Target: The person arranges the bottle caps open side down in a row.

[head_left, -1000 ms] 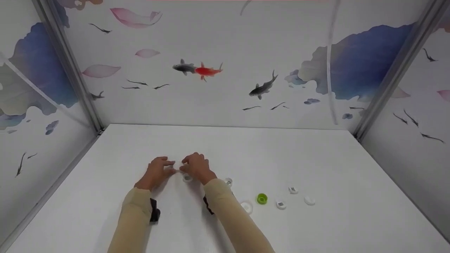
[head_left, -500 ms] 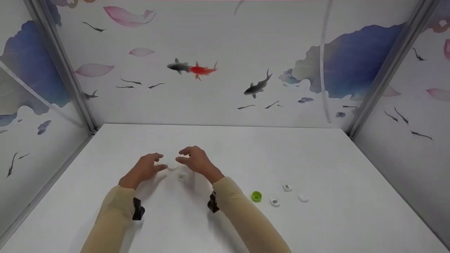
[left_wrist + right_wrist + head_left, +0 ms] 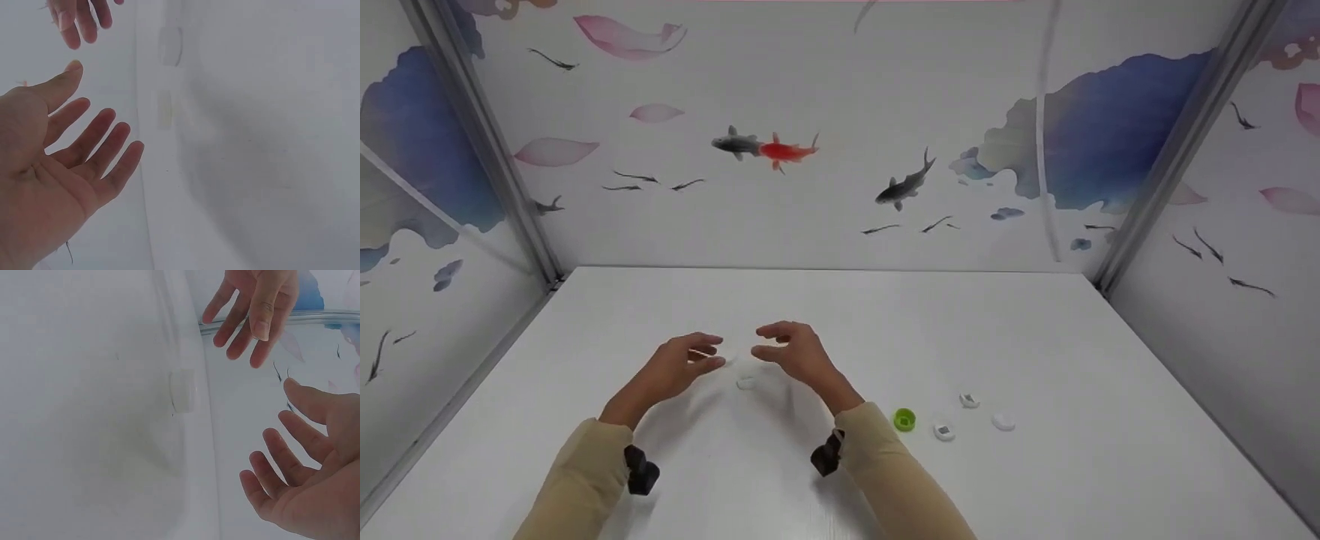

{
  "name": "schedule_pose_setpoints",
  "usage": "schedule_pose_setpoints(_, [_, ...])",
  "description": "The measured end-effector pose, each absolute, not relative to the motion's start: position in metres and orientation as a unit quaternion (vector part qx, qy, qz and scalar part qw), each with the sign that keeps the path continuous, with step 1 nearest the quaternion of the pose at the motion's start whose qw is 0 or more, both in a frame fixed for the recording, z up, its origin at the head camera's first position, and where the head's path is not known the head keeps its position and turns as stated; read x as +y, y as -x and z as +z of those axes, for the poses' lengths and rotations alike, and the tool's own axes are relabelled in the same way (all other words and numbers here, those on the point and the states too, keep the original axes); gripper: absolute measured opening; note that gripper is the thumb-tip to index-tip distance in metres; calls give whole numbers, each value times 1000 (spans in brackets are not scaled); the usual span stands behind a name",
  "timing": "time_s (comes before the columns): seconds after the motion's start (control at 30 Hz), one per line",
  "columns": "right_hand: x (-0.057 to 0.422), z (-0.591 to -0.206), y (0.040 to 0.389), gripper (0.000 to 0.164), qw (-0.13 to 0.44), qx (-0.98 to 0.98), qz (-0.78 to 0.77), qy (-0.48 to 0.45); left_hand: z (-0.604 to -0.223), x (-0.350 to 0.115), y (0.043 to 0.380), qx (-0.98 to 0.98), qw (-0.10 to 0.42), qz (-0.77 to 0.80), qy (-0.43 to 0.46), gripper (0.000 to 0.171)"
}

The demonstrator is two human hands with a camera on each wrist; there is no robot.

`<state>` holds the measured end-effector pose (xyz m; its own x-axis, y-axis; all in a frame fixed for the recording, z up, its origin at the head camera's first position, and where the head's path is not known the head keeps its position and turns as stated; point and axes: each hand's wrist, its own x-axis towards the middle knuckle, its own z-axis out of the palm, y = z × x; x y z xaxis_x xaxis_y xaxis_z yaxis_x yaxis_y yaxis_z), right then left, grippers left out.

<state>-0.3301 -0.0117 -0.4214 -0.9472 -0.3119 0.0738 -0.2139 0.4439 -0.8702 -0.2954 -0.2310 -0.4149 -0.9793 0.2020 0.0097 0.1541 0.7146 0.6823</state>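
My left hand (image 3: 679, 364) hovers over the left middle of the white table with its fingers loosely spread and nothing in its grasp. Facing it across a small gap is my right hand (image 3: 799, 352), fingers and thumb relaxed and apart. Between and just below the hands sits a small whitish round piece (image 3: 745, 382). A second pale piece (image 3: 733, 360) shows faintly by the left fingertips. Seen from the left wrist, two pale short pieces, one translucent (image 3: 170, 46) and one off-white (image 3: 164, 109), lie apart on the table, clear of the fingers.
To the right of the right sleeve lie a green cap (image 3: 904, 420), a white cap with a grey centre (image 3: 944, 431), a similar white cap (image 3: 969, 400) and a plain white disc (image 3: 1003, 421). Printed panels (image 3: 810, 225) enclose the table's back and sides.
The hands met at a pale piece one second ago; they have since let go and drawn apart. White rings near the right forearm are now out of sight. The head view has shifted slightly.
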Motion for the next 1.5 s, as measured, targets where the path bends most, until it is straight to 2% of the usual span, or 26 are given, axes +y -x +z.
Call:
schedule_pose_setpoints(0.4, [-12, -445, 331, 38, 91, 871, -467, 125, -444, -226, 302, 920, 65, 377, -81, 42])
schedule_pose_setpoints(0.83, [-18, -448, 330, 36, 108, 890, -426, 119, -452, -218, 307, 923, 63, 372, -68, 39])
schedule_pose_setpoints(1.23, [-30, -450, 332, 22, 51, 921, -364, 126, -455, -210, 309, 925, 47, 372, -63, 29])
schedule_pose_setpoints(1.5, [-27, -450, 334, 23, 74, 909, -390, 128, -454, -213, 310, 915, 46, 394, -76, 33])
